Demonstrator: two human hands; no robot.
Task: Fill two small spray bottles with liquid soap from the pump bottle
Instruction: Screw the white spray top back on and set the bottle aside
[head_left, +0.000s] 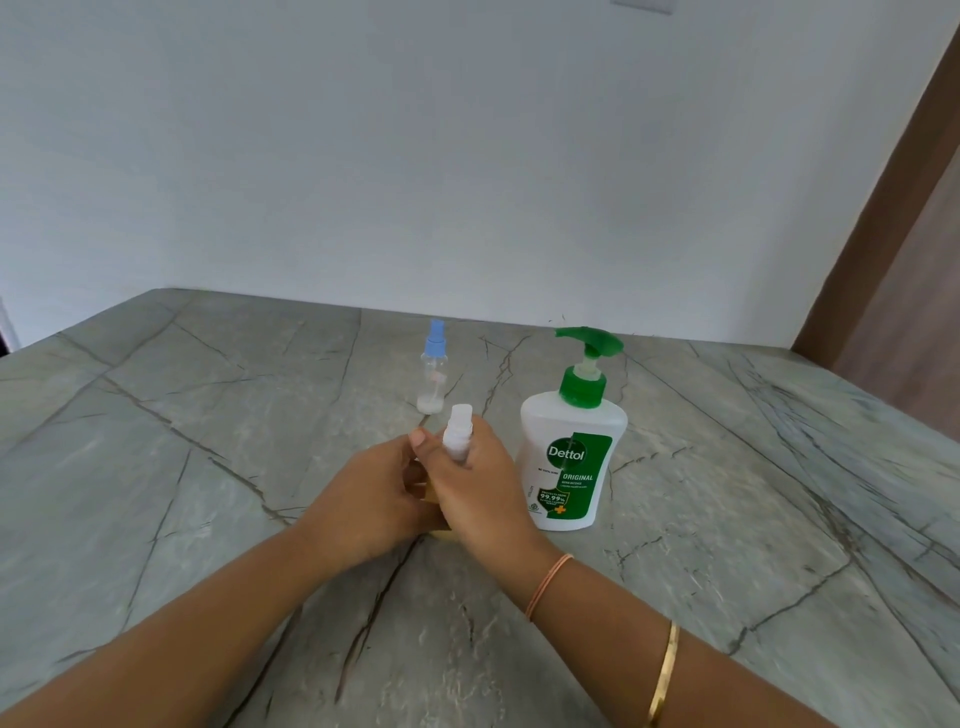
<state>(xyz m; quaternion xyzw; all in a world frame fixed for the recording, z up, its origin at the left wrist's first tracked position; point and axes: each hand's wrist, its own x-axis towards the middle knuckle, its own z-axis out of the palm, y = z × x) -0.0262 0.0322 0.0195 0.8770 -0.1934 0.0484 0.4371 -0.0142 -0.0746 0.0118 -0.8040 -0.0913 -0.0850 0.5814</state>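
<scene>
Three bottles are in view, two of the spray kind and one of the pump kind. The spray pair is one blue-capped spray bottle (434, 374) and one white-capped spray bottle (458, 434). The one pump bottle (571, 457) is white with a single green pump head. Two hands show, one left hand (374, 499) and one right hand (483, 493), both closed on the same white-capped spray bottle. The right forearm carries two wrist ornaments: one orange band (548, 584) and one gold bangle (665, 670). There is one bench (208, 467), of grey veined stone
</scene>
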